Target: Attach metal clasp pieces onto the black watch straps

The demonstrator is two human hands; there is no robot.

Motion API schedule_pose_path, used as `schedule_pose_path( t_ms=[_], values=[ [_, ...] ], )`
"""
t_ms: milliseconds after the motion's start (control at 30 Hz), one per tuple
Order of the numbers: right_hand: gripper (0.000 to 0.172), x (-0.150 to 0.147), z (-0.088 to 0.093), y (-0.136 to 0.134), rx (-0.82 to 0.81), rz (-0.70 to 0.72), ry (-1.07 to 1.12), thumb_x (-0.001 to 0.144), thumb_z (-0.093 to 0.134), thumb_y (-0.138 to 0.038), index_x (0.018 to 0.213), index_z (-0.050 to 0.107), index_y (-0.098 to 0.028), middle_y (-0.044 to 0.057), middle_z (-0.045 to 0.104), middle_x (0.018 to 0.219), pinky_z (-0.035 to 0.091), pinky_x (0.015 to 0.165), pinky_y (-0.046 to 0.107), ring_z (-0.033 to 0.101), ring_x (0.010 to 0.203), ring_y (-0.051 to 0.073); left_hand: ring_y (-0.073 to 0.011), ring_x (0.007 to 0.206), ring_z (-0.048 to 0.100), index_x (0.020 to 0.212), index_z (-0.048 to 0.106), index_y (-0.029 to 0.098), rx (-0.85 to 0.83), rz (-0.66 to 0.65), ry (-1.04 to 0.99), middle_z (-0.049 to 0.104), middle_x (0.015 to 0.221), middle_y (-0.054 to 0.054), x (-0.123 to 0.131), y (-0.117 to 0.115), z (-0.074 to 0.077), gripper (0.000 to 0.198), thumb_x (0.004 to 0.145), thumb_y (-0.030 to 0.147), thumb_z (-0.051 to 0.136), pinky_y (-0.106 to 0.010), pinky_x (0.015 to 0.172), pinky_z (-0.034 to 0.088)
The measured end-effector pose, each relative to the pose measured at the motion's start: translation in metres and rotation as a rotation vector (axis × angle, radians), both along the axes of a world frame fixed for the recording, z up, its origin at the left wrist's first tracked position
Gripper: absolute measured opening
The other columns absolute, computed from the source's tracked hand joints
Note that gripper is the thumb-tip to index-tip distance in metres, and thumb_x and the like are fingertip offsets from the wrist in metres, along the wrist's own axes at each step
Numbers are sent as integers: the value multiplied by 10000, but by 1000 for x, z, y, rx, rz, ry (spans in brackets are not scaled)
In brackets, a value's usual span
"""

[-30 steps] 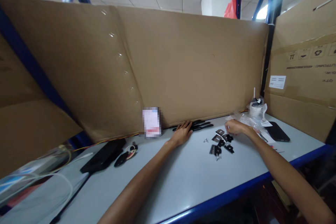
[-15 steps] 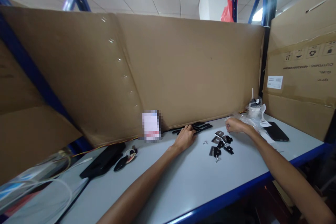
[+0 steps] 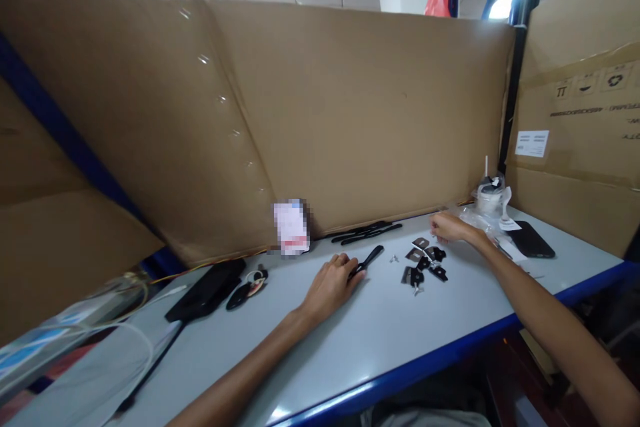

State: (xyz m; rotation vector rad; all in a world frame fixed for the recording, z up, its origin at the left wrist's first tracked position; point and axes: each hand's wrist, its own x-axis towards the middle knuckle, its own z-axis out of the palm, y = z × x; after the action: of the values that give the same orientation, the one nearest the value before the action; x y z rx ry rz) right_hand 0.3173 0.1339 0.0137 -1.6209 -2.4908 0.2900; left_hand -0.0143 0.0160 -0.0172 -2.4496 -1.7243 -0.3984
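My left hand is closed around one end of a slim black handle, whose other end points away to the right. Behind it, several similar black handles lie along the cardboard wall. My right hand rests at the back right with fingers curled in; what they pinch, if anything, is hidden. Between the hands lies a loose group of flat metal blades and small black plates. Tiny silver screws sit left of this group, with more small metal bits in front.
Right of my right hand are a clear plastic bag, a lidded cup and a black phone. Keys and a black case lie at left, by white cables. Cardboard walls the table's back.
My left hand has drawn one black handle away from the row at the back, toward me and left. My right hand stays about where it was. The view has tilted slightly down.
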Motion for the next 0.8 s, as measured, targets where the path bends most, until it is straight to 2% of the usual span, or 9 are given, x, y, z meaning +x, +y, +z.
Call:
schedule_pose_path(
  t_ms=[100,200,367,467,600,700,800],
  values=[
    [162,1,-2,4,24,-19,-29,876,571,-193,894,704,-102,73,739,766,356,511,178,615,596,111,-244,916,621,959,623,169,-6,123,-35,640,953,-110,3,-1,-2,365,1018,384,334,-328,775,426],
    [159,2,-7,8,12,-27,-60,863,583,-191,911,712,-112,68,739,784,366,527,171,623,631,115,-265,930,626,1023,599,137,-20,209,34,642,1003,-142,6,1,-1,375,1009,424,359,-344,779,429],
    [208,3,-14,10,-38,-47,-102,851,554,-178,965,723,-139,55,742,801,400,501,186,616,535,115,-300,983,628,1057,598,128,-17,214,161,636,1043,-173,10,-2,-2,441,1006,477,334,-373,802,447],
    [195,3,-11,6,-1,-86,-128,826,598,-186,960,735,-147,88,754,910,449,589,205,682,683,159,-308,980,636,1061,593,137,-49,205,162,651,1050,-176,15,-5,-2,407,997,469,366,-385,793,461],
    [223,-5,-2,-4,112,-158,-164,858,616,-245,1004,742,-134,171,721,1123,471,767,270,674,1041,277,-290,923,666,1058,575,165,-133,203,101,687,1034,-157,17,-6,0,305,1009,358,344,-362,746,463],
    [318,-22,2,-15,161,-177,-181,899,600,-368,1042,739,-120,207,708,1145,469,805,309,654,1102,319,-288,838,683,1006,581,185,-122,229,33,702,920,-146,13,-3,2,270,998,314,344,-341,696,446],
    [416,-42,2,-25,146,-170,-202,867,635,-486,1037,743,-122,213,714,1128,475,804,312,661,1089,325,-213,546,631,913,544,211,-159,199,-295,650,660,-57,8,1,2,261,989,347,335,-271,546,398]
  ],
)
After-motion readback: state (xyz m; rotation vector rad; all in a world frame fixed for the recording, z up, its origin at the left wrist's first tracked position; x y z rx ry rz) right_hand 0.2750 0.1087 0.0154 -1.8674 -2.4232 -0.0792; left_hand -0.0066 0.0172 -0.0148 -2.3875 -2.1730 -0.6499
